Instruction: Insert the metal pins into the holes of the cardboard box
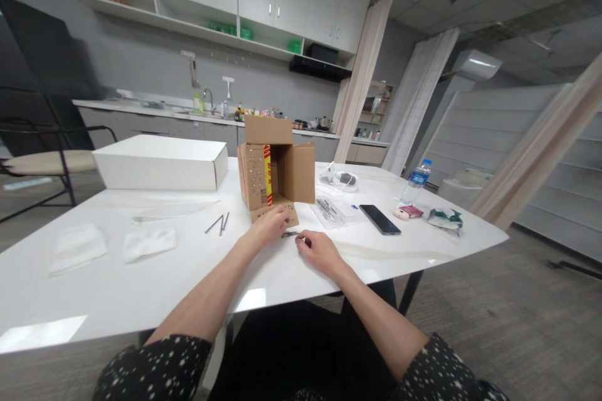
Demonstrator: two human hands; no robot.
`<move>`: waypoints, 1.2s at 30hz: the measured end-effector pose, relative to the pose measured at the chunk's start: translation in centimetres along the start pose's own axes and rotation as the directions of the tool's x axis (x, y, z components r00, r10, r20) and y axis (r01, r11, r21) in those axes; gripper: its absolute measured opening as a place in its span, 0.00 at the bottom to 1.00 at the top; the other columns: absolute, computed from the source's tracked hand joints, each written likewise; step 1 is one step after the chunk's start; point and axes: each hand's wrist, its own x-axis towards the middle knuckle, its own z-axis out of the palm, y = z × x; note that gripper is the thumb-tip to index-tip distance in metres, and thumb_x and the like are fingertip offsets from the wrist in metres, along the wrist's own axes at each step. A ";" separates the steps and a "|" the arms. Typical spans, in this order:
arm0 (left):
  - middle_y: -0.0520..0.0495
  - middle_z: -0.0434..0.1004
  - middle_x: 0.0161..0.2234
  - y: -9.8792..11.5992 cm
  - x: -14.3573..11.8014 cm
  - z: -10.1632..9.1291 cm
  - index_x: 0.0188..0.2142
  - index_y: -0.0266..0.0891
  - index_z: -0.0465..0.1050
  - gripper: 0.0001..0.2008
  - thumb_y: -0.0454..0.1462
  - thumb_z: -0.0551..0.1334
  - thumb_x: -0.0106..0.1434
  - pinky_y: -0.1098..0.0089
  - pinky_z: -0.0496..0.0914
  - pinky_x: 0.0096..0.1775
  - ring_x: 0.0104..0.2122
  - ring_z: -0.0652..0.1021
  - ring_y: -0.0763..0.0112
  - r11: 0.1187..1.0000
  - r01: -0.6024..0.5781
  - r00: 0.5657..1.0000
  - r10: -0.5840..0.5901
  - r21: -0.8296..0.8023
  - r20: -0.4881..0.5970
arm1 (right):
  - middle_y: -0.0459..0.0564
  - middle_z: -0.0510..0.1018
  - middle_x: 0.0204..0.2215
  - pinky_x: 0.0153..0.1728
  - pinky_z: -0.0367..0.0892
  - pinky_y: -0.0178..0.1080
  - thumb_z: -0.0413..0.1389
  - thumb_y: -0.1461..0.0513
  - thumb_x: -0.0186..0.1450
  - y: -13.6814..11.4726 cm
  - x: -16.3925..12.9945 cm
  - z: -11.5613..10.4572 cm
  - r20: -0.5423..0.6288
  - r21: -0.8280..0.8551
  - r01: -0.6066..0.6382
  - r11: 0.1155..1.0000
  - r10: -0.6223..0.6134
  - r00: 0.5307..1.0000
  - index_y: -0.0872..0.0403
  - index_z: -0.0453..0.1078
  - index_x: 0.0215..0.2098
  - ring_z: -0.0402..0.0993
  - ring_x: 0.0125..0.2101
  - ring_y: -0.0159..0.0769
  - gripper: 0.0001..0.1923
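An open cardboard box (254,170) lies on its side on the white table, its opening towards me and its flaps spread. My left hand (271,226) rests over the lower front flap (294,220), fingers curled; what they hold, if anything, is hidden. Just right of it, my right hand (320,252) is closed, with thumb and finger pinched at the end of a thin dark metal piece (290,234), too small to name exactly. Several long nails or screws (217,224) lie left of the box.
A long white box (157,166) stands at the back left, white cloths or tissues (149,244) nearer. Right of the box are a clear plastic bag (332,213), a phone (380,219), a water bottle (417,182), a pink packet (409,212) and a green-white packet (444,220).
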 end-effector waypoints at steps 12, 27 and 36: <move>0.43 0.75 0.42 0.6 0.0 -0.6 0.38 0.39 0.75 0.13 0.30 0.51 0.63 0.67 0.70 0.43 0.40 0.76 0.64 0.998 -0.014 0.997 0.010 0.054 0.072 | 0.46 0.80 0.29 0.31 0.58 0.33 0.51 0.61 0.64 -0.1 0.0 0.0 0.028 -0.023 0.033 0.999 -0.032 0.999 0.50 0.77 0.40 0.70 0.27 0.33 0.13; 0.44 0.77 0.39 0.8 -0.3 -0.7 0.34 0.40 0.76 0.12 0.29 0.53 0.61 0.68 0.69 0.42 0.40 0.76 0.63 0.995 -0.081 0.996 0.080 0.055 0.034 | 0.46 0.81 0.31 0.33 0.60 0.33 0.51 0.61 0.65 -0.4 0.0 -0.2 0.050 -0.036 0.028 0.999 -0.027 0.998 0.49 0.77 0.43 0.71 0.29 0.33 0.14; 0.43 0.78 0.39 0.8 -0.3 -0.9 0.34 0.40 0.75 0.11 0.30 0.54 0.61 0.67 0.69 0.42 0.40 0.76 0.63 0.993 -0.064 0.998 0.061 0.101 0.032 | 0.46 0.80 0.30 0.34 0.59 0.33 0.51 0.60 0.65 -0.4 -0.2 -0.3 0.053 -0.034 0.032 0.999 -0.030 0.998 0.50 0.77 0.43 0.71 0.29 0.34 0.14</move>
